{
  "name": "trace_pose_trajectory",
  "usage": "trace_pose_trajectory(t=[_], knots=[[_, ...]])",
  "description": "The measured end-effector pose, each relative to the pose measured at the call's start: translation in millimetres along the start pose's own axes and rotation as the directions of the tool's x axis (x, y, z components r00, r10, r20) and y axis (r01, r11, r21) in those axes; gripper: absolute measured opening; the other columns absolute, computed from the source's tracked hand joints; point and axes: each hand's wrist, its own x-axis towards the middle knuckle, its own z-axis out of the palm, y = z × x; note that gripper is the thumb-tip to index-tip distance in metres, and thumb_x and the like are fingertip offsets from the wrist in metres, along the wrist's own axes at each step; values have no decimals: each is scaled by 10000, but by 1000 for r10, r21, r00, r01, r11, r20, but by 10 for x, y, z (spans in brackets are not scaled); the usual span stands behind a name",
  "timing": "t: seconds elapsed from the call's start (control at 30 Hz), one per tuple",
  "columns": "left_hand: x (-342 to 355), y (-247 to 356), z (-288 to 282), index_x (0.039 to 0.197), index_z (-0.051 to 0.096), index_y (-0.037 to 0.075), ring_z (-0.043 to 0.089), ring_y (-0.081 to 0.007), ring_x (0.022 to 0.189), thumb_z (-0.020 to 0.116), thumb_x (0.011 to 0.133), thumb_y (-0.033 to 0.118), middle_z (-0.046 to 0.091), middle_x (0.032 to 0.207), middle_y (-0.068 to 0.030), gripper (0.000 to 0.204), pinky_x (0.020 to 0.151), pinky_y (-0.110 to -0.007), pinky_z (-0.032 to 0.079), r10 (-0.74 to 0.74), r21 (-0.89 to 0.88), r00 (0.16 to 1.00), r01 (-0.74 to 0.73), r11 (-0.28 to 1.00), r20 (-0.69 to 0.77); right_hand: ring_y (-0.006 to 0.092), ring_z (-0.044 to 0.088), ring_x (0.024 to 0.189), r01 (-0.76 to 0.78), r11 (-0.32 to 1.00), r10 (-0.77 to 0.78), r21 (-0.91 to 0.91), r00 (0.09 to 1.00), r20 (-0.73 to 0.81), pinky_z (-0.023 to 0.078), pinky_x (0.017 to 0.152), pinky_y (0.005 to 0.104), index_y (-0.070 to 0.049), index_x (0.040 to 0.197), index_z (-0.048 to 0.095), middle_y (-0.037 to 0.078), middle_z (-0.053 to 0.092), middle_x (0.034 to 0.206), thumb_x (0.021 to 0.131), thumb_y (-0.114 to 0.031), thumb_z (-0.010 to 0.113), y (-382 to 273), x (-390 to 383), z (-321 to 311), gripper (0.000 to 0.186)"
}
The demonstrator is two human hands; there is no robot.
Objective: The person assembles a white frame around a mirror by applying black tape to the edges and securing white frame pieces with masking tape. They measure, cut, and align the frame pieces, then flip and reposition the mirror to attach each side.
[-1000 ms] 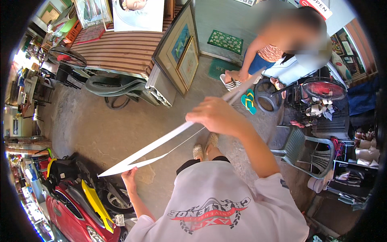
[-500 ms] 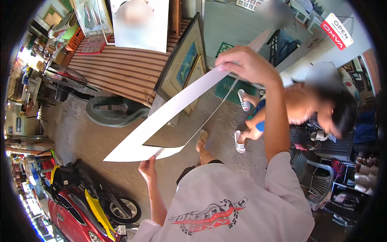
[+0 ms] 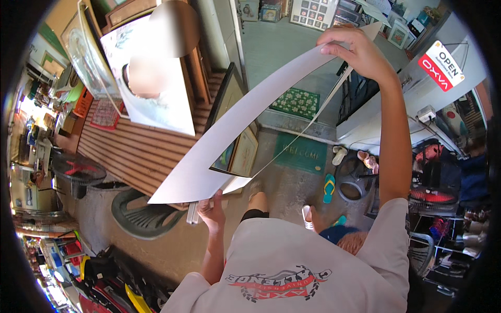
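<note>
A large white mat board with a cut-out window [image 3: 224, 128] is held up in front of me, tilted and slightly bowed. My right hand [image 3: 352, 49], raised far to the right, is closed on its far edge, fingers over the top. Lower down, my left hand [image 3: 211, 211] pinches the near edge with the thumb in front. Through the window show a leaning framed picture [image 3: 244, 151] and a green doormat patterned with flowers [image 3: 296, 103].
A slatted wooden platform [image 3: 141, 141] carries a white poster [image 3: 175, 109]. A grey plastic chair [image 3: 130, 221] stands beside it. The doorway has a dark green mat [image 3: 302, 154]. Slippers [image 3: 329, 189], a shoe rack [image 3: 449, 250] and a partly hidden person [image 3: 336, 235] are to the right; a motorcycle [image 3: 104, 284] is lower left.
My view has advanced toward the doorway, with the mat board still in both hands. My right hand is higher and farther right. The person at the right is now mostly hidden by my shirt.
</note>
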Motion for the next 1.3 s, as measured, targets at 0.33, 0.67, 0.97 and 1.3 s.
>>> trace_pose_trajectory(t=[0.33,0.67,0.97,1.3], knots=[[1509,-145,2033,957,754,-1,671,-153,836,774,877,41,760,899,-76,92,813,-307,507,49,18,994,-51,999,94,203,642,872,-185,977,194,-102,977,84,501,816,338,20,996,678,97,707,946,955,-125,678,2017,766,-813,150],[3130,-84,4121,985,750,2,667,-171,780,771,883,67,753,872,-92,123,754,-308,505,50,-23,970,-46,999,240,207,641,873,-234,965,227,-121,971,-72,501,798,338,5,997,691,87,701,933,933,-78,689,4084,1182,-1631,105],[4818,457,6144,1010,750,6,660,-209,765,782,862,41,734,881,-139,155,726,-316,513,239,56,936,-261,964,257,181,621,865,-263,959,249,-105,960,-127,489,807,301,36,972,648,86,677,919,915,-39,696,6258,1471,-2579,106],[6684,608,7413,1056,745,6,624,-120,815,766,905,113,737,907,-84,186,771,-305,510,93,9,945,-101,995,314,180,608,842,-340,930,321,-137,936,-145,480,813,299,47,1020,639,100,673,914,941,-92,690,7919,2207,-2918,167]])
